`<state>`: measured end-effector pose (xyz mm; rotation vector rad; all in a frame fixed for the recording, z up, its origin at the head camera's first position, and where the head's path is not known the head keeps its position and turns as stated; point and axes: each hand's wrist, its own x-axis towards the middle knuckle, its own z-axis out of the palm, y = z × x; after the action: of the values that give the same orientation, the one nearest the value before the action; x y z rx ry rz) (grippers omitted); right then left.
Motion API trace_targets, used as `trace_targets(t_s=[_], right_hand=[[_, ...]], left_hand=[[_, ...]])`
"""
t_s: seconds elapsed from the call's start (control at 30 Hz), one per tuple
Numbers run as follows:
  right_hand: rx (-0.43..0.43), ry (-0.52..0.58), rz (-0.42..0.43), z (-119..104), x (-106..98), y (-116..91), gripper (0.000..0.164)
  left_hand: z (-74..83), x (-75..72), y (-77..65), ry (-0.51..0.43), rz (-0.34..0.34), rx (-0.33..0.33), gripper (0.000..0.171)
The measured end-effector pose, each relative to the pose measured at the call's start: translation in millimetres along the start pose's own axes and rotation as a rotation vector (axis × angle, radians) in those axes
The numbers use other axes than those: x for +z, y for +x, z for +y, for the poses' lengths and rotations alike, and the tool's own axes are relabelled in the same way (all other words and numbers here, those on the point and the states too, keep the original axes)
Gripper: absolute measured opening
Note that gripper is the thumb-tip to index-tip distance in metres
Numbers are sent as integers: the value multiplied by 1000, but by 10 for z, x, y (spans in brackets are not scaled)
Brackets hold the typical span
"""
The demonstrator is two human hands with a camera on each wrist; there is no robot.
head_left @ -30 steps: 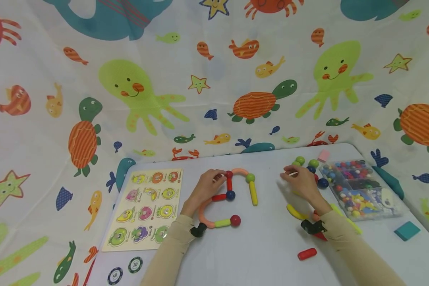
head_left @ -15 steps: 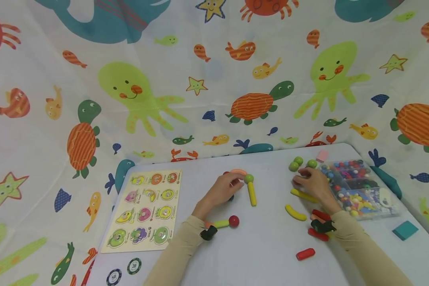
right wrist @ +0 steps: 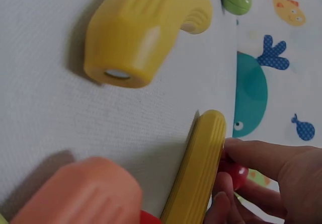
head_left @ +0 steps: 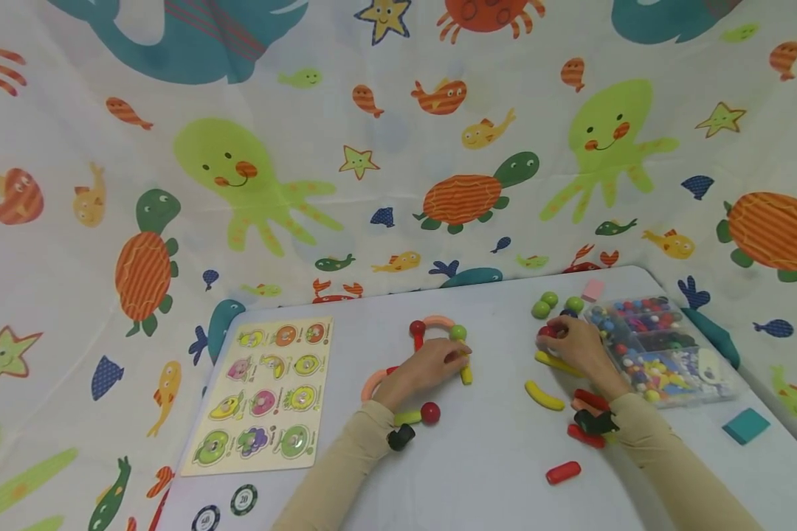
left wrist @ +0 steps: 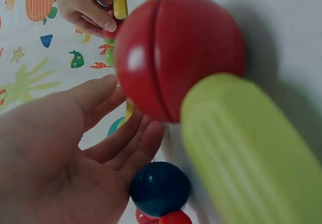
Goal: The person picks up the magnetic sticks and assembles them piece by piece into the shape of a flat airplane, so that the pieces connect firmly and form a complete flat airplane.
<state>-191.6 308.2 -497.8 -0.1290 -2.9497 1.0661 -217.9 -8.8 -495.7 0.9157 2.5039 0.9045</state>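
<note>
My left hand (head_left: 432, 366) is by the straight yellow stick (head_left: 466, 375), its fingertips right at it and thumb and fingers apart. That stick hangs off a green ball (head_left: 458, 333), which a curved peach stick (head_left: 438, 321) joins to a red ball (head_left: 417, 327). Under the left wrist a lime stick (left wrist: 246, 148) ends in another red ball (left wrist: 181, 55); a dark blue ball (left wrist: 160, 188) shows beside the fingers. My right hand (head_left: 576, 346) pinches a loose red ball (right wrist: 234, 172) between thumb and fingers, just past a straight yellow stick (right wrist: 197, 168).
Green balls (head_left: 541, 309) and a pink block (head_left: 594, 290) lie beyond the right hand. A compartment box of beads (head_left: 664, 354) stands right of it. Curved yellow (head_left: 544, 396) and short red sticks (head_left: 563, 473) lie nearer. A fruit puzzle board (head_left: 259, 394) is at left.
My left hand has moved right, from the upper red ball of the built shape to the straight yellow stick. My right hand has reached down among the loose balls and now holds a red one.
</note>
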Motion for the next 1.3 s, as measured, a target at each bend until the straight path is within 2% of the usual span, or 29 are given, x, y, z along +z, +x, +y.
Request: trace_targets(t_s=[0.3,0.63,0.7,0.9,1.07,1.3], right_hand=[[-20,-8,13,16,11,-26,47],[-45,79,-10,-96,36,-113,48],[-54,106,-29,-139,65,-150,48],[19,203,-160,-271,248,-305,49],[-42,214,-202,-392,402,-426,45],[-103,294,-287,-517,532,-531,40]], left_hand=[[5,24,19,39,-13,12,32],[10,28,8,7,5,2,33],[8,29,8,0,3,-1,33],[2,24,9,-9,1,7,34],[-3,16,10,-13,7,11,33],[-12,18,17,-18,9,7,34]])
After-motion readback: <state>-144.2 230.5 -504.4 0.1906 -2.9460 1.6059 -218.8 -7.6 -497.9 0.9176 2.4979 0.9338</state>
